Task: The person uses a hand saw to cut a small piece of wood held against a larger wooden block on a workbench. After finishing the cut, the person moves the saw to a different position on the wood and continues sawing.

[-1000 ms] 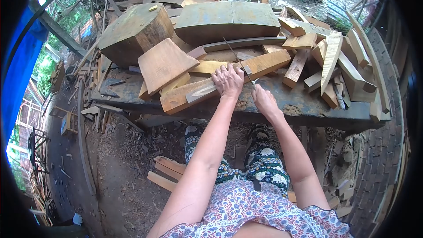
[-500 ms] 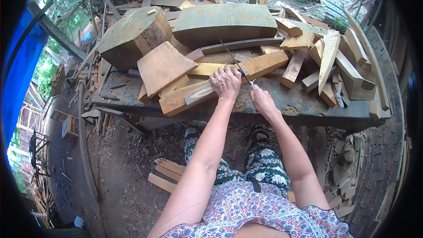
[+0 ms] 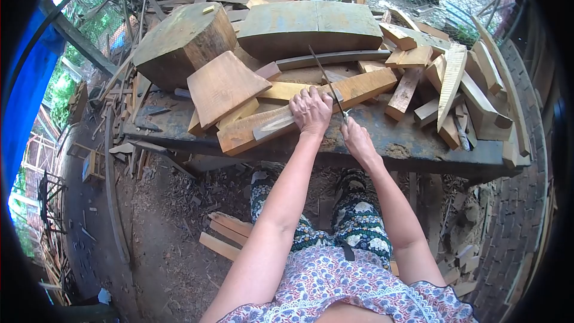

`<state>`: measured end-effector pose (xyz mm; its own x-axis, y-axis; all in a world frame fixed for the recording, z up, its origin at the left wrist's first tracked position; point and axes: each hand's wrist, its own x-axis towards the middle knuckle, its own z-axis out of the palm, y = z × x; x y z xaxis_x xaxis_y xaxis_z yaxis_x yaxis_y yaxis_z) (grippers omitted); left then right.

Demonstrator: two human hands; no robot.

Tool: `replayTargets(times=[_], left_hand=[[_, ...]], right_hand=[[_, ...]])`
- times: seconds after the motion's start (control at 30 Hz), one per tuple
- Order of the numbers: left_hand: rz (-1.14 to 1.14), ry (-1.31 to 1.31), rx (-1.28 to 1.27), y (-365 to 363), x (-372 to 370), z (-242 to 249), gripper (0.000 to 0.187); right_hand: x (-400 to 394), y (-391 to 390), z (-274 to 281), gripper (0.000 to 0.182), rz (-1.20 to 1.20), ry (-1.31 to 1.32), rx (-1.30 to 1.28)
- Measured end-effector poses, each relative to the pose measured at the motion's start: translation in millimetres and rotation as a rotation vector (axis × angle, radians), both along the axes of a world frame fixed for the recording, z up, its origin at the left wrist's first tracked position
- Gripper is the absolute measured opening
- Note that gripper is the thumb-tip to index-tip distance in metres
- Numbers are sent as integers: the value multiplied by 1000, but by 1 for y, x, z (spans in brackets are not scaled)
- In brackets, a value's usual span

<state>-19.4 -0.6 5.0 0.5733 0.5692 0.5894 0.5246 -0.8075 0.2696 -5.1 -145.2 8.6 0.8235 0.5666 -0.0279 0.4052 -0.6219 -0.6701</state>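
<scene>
My left hand (image 3: 311, 111) presses down on a long wooden beam (image 3: 366, 86), its fingers wrapped over the top edge at mid-length. A thin flat strip (image 3: 274, 125) lies along the beam and passes under that hand. Just to the right, my right hand (image 3: 357, 138) is closed round the handle of a saw, largely hidden by the fingers. The narrow dark saw blade (image 3: 323, 73) slants up and away to the left, crossing the beam close beside my left hand. A trapezoid board (image 3: 225, 88) leans over the beam's left part.
The workbench (image 3: 412, 152) carries a big wood block (image 3: 179, 42) at the left and a wide curved block (image 3: 308, 24) at the back. Several offcuts (image 3: 405, 93) are heaped at the right. Pieces of wood (image 3: 227, 236) lie on the ground near my legs.
My right hand and the saw have shifted slightly, while my left hand stays on the beam. The view has tilted a little, and a bird now shows more fully behind the bench.
</scene>
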Motion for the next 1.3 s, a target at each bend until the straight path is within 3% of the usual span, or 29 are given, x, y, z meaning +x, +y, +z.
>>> replayTargets(times=[0.7,0.87,1.07,1.3], left_hand=[[-6,-41,25,-1,0,-2,30],[-11,-27,2,0,0,0,31],[-26,-39,10,0,-1,-2,32],[-20,-25,11,5,4,-3,31]], right_hand=[[-5,-3,3,31,-24,67,-43],[-2,-3,-1,27,-4,-4,-15],[3,-6,0,27,23,148,97],[12,5,7,29,18,96,66]])
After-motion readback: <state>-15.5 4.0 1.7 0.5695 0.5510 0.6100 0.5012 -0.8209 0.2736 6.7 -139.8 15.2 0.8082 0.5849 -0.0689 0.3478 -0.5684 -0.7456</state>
